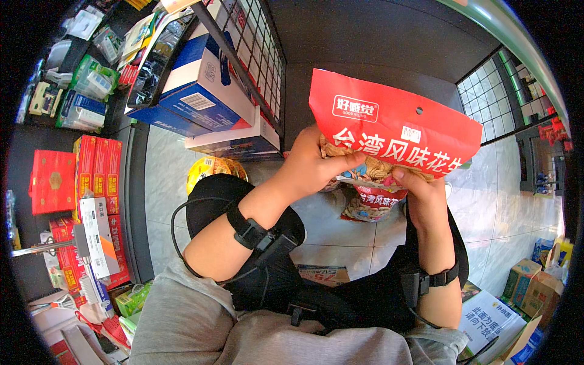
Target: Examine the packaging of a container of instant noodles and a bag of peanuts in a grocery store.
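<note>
Both hands hold up a red printed bag of peanuts, its flat header with a hang hole towards the top. My left hand grips the bag's left side, thumb across the front. My right hand holds its lower right part, thumb on the front as well; the other fingers of both hands are hidden behind the bag. Below, between the knees, a similar red peanut bag is partly covered by the held one. A small white sticker is on the held bag's header.
Ahead is a dark shelf bay with wire grid sides. Blue and white cartons stand at its left, a yellow round package below. Red boxes line the left shelf. Cardboard boxes stand at right, on the tiled floor.
</note>
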The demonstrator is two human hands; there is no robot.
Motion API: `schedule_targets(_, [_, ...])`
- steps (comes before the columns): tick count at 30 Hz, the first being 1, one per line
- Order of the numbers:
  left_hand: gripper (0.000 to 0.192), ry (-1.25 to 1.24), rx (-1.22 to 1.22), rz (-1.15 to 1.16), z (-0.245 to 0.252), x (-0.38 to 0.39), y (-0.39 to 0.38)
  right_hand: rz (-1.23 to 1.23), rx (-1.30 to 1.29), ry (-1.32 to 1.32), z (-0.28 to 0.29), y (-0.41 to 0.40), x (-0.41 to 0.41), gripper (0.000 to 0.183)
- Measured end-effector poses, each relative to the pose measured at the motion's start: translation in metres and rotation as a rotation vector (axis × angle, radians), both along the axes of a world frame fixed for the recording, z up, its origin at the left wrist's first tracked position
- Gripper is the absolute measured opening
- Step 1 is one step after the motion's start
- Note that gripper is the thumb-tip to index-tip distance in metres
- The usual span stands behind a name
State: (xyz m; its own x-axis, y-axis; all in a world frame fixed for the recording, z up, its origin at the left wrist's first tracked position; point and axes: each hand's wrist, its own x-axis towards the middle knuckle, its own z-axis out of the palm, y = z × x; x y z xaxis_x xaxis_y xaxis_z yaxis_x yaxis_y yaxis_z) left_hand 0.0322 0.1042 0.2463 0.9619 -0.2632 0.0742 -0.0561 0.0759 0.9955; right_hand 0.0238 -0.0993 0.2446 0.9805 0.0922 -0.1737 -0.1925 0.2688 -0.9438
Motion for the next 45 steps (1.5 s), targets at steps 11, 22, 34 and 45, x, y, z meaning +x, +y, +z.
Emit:
schedule_targets(11, [0.027, 0.084, -0.067, 0.043, -0.002, 0.003, 0.0, 0.008, 0.055, 0.07, 0.005, 0.008, 0.003, 0.042])
schedule_targets(22, [0.026, 0.115, -0.107, 0.008, -0.009, 0.004, -0.007, -0.035, -0.017, 0.098, -0.002, 0.0, 0.0, 0.04])
schedule_targets(34, [0.032, 0.15, -0.1, 0.035, -0.012, 0.004, -0.01, 0.046, -0.029, 0.126, 0.004, -0.002, -0.002, 0.041])
schedule_targets(45, [0.032, 0.188, -0.068, -0.031, -0.015, 0.002, -0.014, 0.031, -0.018, 0.068, -0.005, -0.01, -0.009, 0.031])
